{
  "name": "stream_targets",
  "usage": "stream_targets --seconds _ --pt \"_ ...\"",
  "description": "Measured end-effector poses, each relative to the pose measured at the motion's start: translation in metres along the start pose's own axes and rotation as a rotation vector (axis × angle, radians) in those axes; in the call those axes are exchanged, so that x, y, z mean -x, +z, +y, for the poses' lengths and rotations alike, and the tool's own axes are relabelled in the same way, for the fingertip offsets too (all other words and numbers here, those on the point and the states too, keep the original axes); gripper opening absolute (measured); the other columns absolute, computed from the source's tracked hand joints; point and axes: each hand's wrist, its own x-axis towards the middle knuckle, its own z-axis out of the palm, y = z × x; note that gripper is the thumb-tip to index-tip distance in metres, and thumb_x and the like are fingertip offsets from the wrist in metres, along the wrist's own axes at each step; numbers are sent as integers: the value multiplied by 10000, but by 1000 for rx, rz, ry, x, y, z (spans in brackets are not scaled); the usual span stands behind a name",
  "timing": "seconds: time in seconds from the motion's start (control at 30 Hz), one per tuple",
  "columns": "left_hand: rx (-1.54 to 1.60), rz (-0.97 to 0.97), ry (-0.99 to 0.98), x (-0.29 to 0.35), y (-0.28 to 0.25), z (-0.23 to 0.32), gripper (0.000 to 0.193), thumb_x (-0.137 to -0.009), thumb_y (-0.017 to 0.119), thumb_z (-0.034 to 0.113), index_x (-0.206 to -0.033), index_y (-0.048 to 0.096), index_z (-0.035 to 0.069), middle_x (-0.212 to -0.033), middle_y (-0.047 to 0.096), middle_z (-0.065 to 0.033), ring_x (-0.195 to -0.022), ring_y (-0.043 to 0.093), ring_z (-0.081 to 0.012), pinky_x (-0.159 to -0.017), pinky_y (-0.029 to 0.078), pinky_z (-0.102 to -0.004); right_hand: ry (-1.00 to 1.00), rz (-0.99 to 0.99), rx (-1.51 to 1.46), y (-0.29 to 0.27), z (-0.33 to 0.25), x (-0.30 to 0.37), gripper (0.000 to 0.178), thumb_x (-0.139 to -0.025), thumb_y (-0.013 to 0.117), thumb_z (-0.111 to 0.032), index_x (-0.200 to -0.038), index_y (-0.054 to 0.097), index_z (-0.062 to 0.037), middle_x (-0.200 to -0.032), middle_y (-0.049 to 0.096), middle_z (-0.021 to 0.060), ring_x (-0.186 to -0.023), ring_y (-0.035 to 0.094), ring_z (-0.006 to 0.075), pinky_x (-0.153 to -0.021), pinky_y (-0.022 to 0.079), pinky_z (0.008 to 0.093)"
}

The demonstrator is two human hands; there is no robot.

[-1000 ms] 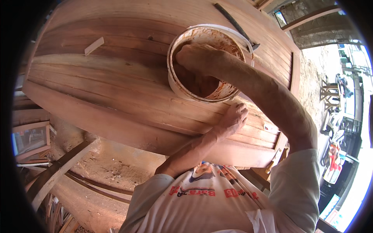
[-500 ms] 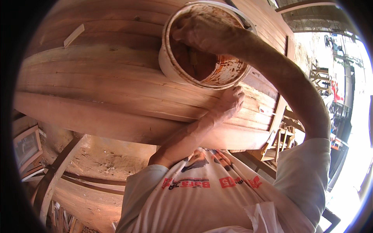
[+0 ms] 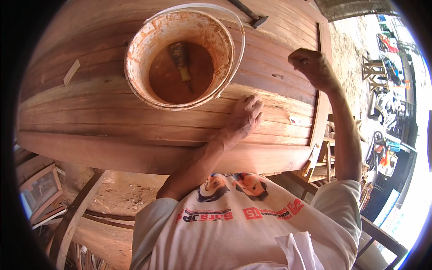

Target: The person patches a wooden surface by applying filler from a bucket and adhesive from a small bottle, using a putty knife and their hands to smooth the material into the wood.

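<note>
A white bucket (image 3: pixel 135 74), smeared inside with reddish brown, stands on a large planked wooden panel (image 3: pixel 90 114). Reddish-brown material covers its bottom, and a tool (image 3: pixel 181 58) with a dark handle, a pale collar and a thin tip lies in it. My left hand (image 3: pixel 246 114) rests on the planks just right of the bucket, fingers curled in; what they hold, if anything, is hidden. Over the panel's right part hovers my right hand (image 3: pixel 315 69), apart from the bucket. Its fingers are closed, and I cannot make out anything in them.
A hammer (image 3: pixel 252 15) lies on the panel beyond the bucket. To the left is a small wood offcut (image 3: pixel 71 72). Below the panel's near edge stand a curved wooden piece (image 3: pixel 74 211) and a framed pane (image 3: pixel 41 191). Wooden trestles (image 3: pixel 374 72) stand off to the right.
My right hand has come up out of the bucket and moved right over the panel. The bucket and the left hand appear further left in view, and the tool and hammer show more fully.
</note>
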Motion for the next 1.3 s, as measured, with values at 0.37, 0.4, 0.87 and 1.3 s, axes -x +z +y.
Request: stream_targets --seconds 0.37,0.4,0.87,1.3 --pt "41 -5 -118 2 2 -1 331 -922 817 102 -1226 718 14 -1345 672 -143 -1182 657 -374 -1030 582 -458 29 -90 245 68 93 -1 238 -1035 656 -218 -1127 802 -55 -1003 773 216 -916 761 376 -834 586 488" --pt "37 -10 -117 1 1 0 329 -922 816 101 -1224 719 14 -1343 672 -142 -1179 657 -375 -1029 583 -457 18 -109 293 66 96 -1 241 -1038 645 -214 -1129 798 -54 -1021 769 220 -939 758 389 -854 586 498" --pt "44 -19 -112 0 -4 3 352 -916 812 84 -1241 703 5 -1333 660 -148 -1176 651 -379 -1037 574 -471 43 -99 303 69 98 6 217 -1046 673 -225 -1084 791 -46 -996 774 220 -871 757 346 -805 584 464" --pt "38 -21 -101 0 -1 0 332 -919 815 92 -1222 710 8 -1341 659 -152 -1200 640 -375 -1036 576 -465 42 -35 333 71 98 10 182 -1048 677 -188 -1063 773 -34 -970 761 217 -873 751 365 -791 579 465"
